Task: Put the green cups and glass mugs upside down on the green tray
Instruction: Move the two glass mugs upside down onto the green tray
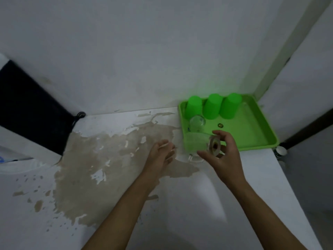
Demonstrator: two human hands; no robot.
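Gripped at its base by the right hand, a glass mug is held on its side over the near-left corner of the green tray. Three green cups are seen upside down in a row along the tray's far edge, with a second glass mug inverted just in front of them. Left hand is held loosely open, empty, over the peeling white table.
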